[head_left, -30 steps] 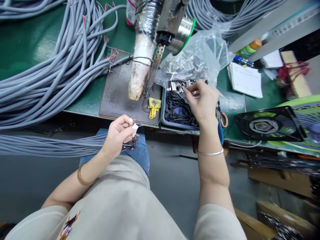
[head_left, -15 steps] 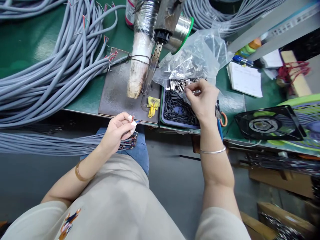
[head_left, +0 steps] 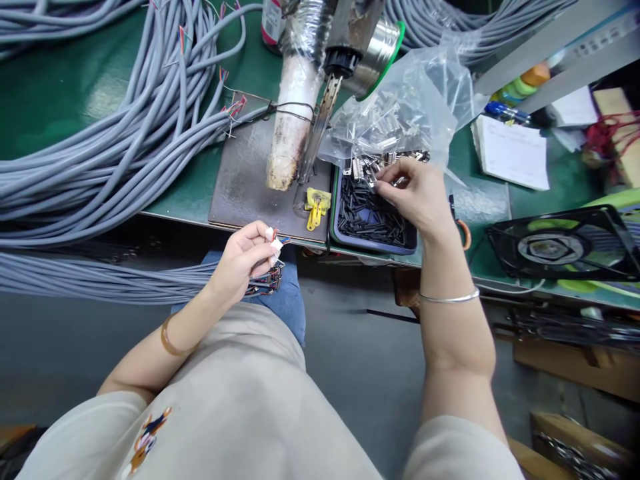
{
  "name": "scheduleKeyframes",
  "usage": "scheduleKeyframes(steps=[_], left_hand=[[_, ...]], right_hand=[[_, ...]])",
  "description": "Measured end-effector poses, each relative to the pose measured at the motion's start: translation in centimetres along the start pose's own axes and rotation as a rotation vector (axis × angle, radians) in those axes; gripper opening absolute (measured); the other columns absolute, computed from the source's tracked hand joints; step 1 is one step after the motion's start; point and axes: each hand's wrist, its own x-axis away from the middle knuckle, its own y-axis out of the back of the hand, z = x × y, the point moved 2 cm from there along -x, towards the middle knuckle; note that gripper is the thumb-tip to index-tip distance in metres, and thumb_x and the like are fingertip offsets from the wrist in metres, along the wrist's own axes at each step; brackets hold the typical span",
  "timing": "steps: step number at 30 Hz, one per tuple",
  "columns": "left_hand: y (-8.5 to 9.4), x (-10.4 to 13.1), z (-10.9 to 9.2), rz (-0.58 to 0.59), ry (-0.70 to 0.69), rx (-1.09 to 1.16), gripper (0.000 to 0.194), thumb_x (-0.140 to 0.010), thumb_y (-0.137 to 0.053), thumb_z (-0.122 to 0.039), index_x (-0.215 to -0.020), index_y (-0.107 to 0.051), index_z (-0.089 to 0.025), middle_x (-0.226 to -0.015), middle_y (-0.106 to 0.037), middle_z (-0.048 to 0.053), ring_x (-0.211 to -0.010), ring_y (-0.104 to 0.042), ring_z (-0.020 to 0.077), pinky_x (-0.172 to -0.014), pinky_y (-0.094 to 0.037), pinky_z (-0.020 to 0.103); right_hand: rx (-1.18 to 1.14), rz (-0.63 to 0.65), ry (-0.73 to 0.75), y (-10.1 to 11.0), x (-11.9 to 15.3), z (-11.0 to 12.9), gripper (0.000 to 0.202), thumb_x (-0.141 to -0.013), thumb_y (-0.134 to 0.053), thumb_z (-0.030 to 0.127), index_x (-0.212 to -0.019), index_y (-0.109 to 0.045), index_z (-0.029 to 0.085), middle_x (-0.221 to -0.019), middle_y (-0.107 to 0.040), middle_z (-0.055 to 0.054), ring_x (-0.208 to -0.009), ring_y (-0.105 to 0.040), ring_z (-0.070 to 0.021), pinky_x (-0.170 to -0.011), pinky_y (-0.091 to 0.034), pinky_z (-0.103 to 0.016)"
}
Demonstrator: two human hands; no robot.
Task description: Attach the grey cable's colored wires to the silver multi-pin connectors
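My left hand [head_left: 245, 257] is closed, pinching the end of a grey cable with thin red and blue wires [head_left: 285, 241] sticking out past the fingertips. White wraps cover the thumb and a finger. Below it, on my lap, lies a bundle of grey cables [head_left: 125, 277] with stripped ends. Over the purple tray [head_left: 373, 245], my right hand [head_left: 413, 190] pinches a small shiny metal connector [head_left: 371, 180] between thumb and forefinger. Loose metal connectors [head_left: 361, 165] spill from a clear plastic bag [head_left: 425, 93] at the tray's far side. Short black tubes [head_left: 367, 217] fill the tray.
A soldering iron [head_left: 320, 127] in a clamp and a wrapped white pipe [head_left: 293, 120] hang over a brown board [head_left: 240, 173]. On the board sits a yellow clip [head_left: 316, 208]. Grey cable coils [head_left: 125, 147] cover the left. A solder spool [head_left: 373, 63], notepad [head_left: 510, 152] and fan [head_left: 560, 247] stand around.
The view has shifted, so the bench sits slightly farther right. My right fingers have closed at the connectors, with a metal piece showing at their tips. My left hand keeps its hold.
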Motion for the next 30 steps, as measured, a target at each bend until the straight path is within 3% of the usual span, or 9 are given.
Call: scheduleKeyframes(steps=[5,10,13,18,24,30], left_hand=[[0.1,-0.2,0.1,0.012,0.008,0.002,0.023,-0.067,-0.079,-0.018,-0.073,-0.057,-0.018,-0.061,-0.054,-0.005,-0.046,-0.035,0.0032,-0.039,-0.019,0.015],[-0.2,-0.2,0.0,-0.005,0.028,-0.016,0.026,-0.064,-0.08,-0.019,-0.072,-0.056,-0.018,-0.061,-0.053,-0.005,-0.045,-0.034,0.0027,-0.039,-0.018,0.016],[-0.1,-0.1,-0.1,-0.007,0.031,-0.015,0.025,-0.065,-0.08,-0.02,-0.073,-0.056,-0.018,-0.062,-0.053,-0.005,-0.045,-0.035,0.0027,-0.039,-0.019,0.016],[0.2,-0.1,0.2,0.017,0.032,-0.005,0.025,-0.068,-0.081,-0.021,-0.073,-0.056,-0.018,-0.056,-0.048,-0.007,-0.045,-0.033,0.0029,-0.04,-0.018,0.015],[0.2,-0.1,0.2,0.013,0.032,-0.003,0.024,-0.069,-0.079,-0.02,-0.074,-0.056,-0.018,-0.059,-0.051,-0.006,-0.045,-0.034,0.0026,-0.039,-0.019,0.015],[0.4,-0.1,-0.2,-0.018,0.008,0.013,0.023,-0.067,-0.079,-0.019,-0.076,-0.058,-0.017,-0.063,-0.055,-0.004,-0.046,-0.036,0.0033,-0.038,-0.019,0.015]], right_hand=[[-0.029,-0.07,-0.042,0.1,0.7,-0.3,0.017,-0.079,-0.069,0.009,-0.074,-0.059,0.021,-0.092,-0.077,-0.005,-0.079,-0.064,-0.0128,-0.071,-0.046,-0.029],[0.096,-0.086,0.039,-1.2,-0.5,0.2,0.017,-0.077,-0.072,0.014,-0.073,-0.057,0.023,-0.1,-0.077,-0.005,-0.086,-0.069,-0.0201,-0.079,-0.054,-0.037],[0.158,-0.107,0.05,-1.5,-0.8,0.0,0.016,-0.075,-0.069,0.015,-0.071,-0.056,0.024,-0.096,-0.077,-0.005,-0.088,-0.071,-0.0235,-0.083,-0.057,-0.042],[0.094,-0.105,-0.017,-1.4,-0.4,-0.5,0.014,-0.074,-0.066,0.014,-0.07,-0.056,0.023,-0.09,-0.076,-0.005,-0.08,-0.07,-0.0205,-0.079,-0.057,-0.038],[0.213,-0.18,-0.016,-2.0,-0.1,0.7,0.015,-0.077,-0.069,0.019,-0.071,-0.057,0.025,-0.083,-0.074,-0.004,-0.08,-0.068,-0.0235,-0.087,-0.054,-0.044],[0.086,-0.296,-0.087,0.1,1.5,0.9,0.014,-0.077,-0.066,0.012,-0.074,-0.059,0.024,-0.081,-0.073,-0.003,-0.073,-0.067,-0.0159,-0.075,-0.053,-0.033]])
